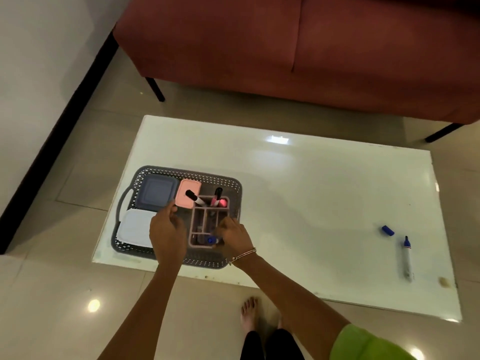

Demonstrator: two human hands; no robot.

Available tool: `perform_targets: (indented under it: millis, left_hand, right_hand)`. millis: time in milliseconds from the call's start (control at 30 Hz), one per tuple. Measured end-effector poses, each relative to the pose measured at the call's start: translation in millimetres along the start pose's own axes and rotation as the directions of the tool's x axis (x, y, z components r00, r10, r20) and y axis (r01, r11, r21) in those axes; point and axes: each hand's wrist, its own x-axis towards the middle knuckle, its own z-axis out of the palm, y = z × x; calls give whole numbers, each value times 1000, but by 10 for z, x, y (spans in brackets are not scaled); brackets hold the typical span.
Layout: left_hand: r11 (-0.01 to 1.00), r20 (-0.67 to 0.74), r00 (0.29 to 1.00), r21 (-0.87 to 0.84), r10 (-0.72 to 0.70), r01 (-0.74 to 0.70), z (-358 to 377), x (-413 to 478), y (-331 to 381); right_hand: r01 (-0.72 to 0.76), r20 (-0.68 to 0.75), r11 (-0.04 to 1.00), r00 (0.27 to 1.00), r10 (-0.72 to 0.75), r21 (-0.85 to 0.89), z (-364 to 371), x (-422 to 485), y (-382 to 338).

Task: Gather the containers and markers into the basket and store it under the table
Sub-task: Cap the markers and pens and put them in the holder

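Note:
A grey perforated basket (228, 183) stands at the table's left end. Inside it lie a blue-lidded container (155, 190), a pink-lidded container (188, 189) and a white-lidded container (135, 227). A pink divided organizer (205, 222) in the basket holds a black-capped marker (193, 196) and a pink marker (217, 196). My left hand (167, 229) hovers over the basket with loosely curled fingers and nothing in it. My right hand (233, 236) grips a blue-capped marker (211, 240) at the organizer's near corner. An uncapped marker (407, 258) and its blue cap (388, 230) lie on the table's right side.
The white glossy table (311, 203) is low, with tiled floor around it. A red sofa (285, 48) on black legs stands behind the table. A wall with a black skirting runs along the left. My bare feet are at the table's near edge.

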Motion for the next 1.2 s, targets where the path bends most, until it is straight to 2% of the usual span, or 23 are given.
perform_targets:
  millis: [167, 267, 333, 433, 533, 600, 700, 867, 967, 1100, 1167, 1200]
  left_hand:
    - [986, 118, 980, 36, 157, -162, 312, -18, 521]
    - [958, 202, 937, -18, 285, -288, 697, -241, 927]
    - [931, 302, 882, -72, 361, -357, 1052, -495, 1185]
    - [856, 462, 740, -90, 489, -510, 1630, -938, 1533]
    - [748, 602, 540, -152, 589, -647, 2301, -1438, 1840]
    - [724, 689, 438, -184, 577, -665, 2743, -1714, 1960]
    - [687, 768, 336, -179, 545, -704, 3372, -2033, 2046]
    - [597, 821, 254, -127, 512, -792, 4049, -2206, 2015]
    - [551, 835, 230, -102, 501, -828, 4247, -2199, 1993]
    - [512, 800, 243, -92, 549, -854, 4334, -2175, 1991]
    - [544, 794, 261, -103, 549, -833, 4310, -2168, 2006]
    - [608, 794, 290, -122, 534, -785, 4270, -2151, 2023]
  right_hand:
    - [-21, -104, 992, 994, 34, 128, -291, -237, 332]
    - [-178, -264, 957, 935, 238, 229, -700, -561, 896]
    - [-333, -403, 900, 810, 426, 281, -975, -890, 1433]
    - [-514, -523, 756, 548, 653, 405, -1308, -1467, 2268]
    - [-650, -486, 575, 341, 805, 496, -1492, -2000, 2993]
    - [-706, -425, 477, 268, 864, 524, -1489, -2194, 3323]
    - [-766, -344, 416, 269, 900, 490, -1344, -2316, 3707]
    - [-768, -303, 438, 327, 895, 467, -1109, -2314, 3955]
    - [-770, -334, 475, 353, 874, 426, -1055, -2257, 3970]
    - [-786, -346, 458, 329, 879, 416, -1068, -2171, 3987]
    - [-767, -357, 454, 310, 881, 453, -1102, -2155, 3985]
    - [-745, -371, 460, 301, 878, 483, -1136, -2155, 3973]
